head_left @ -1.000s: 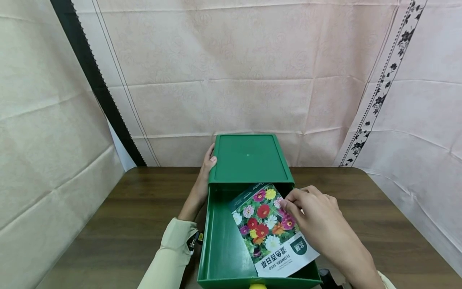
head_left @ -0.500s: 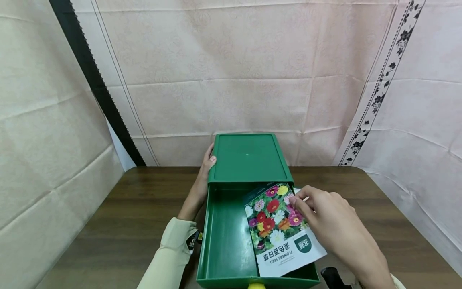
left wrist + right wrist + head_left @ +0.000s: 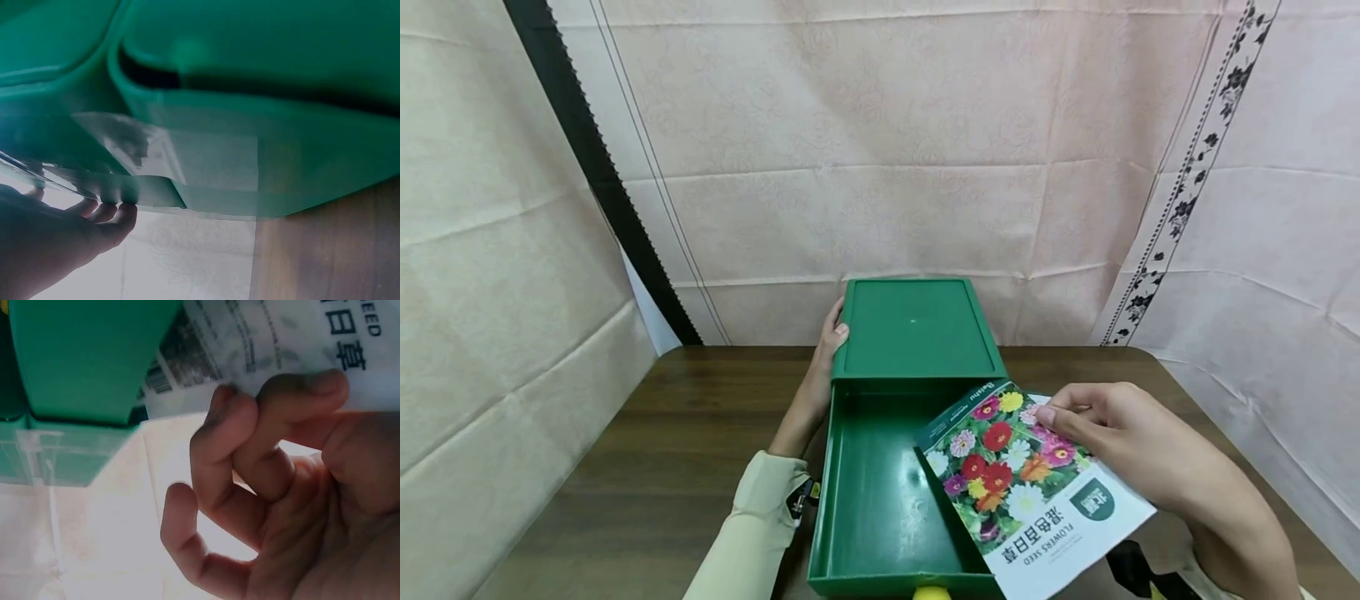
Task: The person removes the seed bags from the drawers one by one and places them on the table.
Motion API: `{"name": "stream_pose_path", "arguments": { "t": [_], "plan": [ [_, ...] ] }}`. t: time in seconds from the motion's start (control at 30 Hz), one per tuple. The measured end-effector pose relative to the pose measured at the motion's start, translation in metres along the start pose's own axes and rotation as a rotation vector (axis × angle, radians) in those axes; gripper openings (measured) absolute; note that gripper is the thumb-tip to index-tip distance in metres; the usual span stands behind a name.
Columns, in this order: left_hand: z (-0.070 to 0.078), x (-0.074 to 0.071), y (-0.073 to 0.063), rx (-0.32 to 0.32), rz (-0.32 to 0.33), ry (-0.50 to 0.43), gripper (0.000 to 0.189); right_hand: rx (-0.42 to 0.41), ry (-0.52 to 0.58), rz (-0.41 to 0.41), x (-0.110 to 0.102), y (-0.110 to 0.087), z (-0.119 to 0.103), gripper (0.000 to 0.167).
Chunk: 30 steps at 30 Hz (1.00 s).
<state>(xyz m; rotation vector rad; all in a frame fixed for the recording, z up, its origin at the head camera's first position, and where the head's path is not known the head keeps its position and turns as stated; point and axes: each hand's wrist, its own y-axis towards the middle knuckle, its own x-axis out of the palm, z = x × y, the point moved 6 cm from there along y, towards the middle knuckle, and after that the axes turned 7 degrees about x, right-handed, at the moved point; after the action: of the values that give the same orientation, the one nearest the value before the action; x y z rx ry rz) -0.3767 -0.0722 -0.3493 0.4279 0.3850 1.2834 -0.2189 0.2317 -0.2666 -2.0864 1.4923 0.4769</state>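
A flower seed packet [image 3: 1011, 479], printed with bright blooms above a white strip, lies slanted over the right side of a green pulled-out drawer [image 3: 880, 492]. My right hand [image 3: 1142, 442] pinches the packet's right edge between thumb and fingers. From the right wrist view, the packet's white underside [image 3: 262, 337] shows small print and a barcode, while the other fingers of that hand curl loosely below. The drawer's green case [image 3: 917, 329] stands behind. Against its left side rests my left hand [image 3: 829, 346], fingers laid along the wall; the left wrist view shows its fingertips [image 3: 128, 212] touching there.
The drawer front carries a yellow knob [image 3: 931, 593] near the bottom edge of the view. A brown wooden table [image 3: 647, 483] lies under everything. Pale cloth [image 3: 880, 167] hangs behind and at both sides. A black object [image 3: 1127, 567] shows by the right wrist.
My right hand has moved right, drawing the seed packet from inside the drawer to over its right wall. More of the drawer floor shows. The left hand and case have stayed put.
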Motion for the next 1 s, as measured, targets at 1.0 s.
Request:
{"name": "stream_pose_path", "arguments": {
  "t": [1.0],
  "plan": [
    [-0.002,0.000,-0.001,-0.012,0.007,0.005,0.073,-0.122,-0.063,-0.079,-0.033,-0.012,0.027,0.026]
  ]
}}
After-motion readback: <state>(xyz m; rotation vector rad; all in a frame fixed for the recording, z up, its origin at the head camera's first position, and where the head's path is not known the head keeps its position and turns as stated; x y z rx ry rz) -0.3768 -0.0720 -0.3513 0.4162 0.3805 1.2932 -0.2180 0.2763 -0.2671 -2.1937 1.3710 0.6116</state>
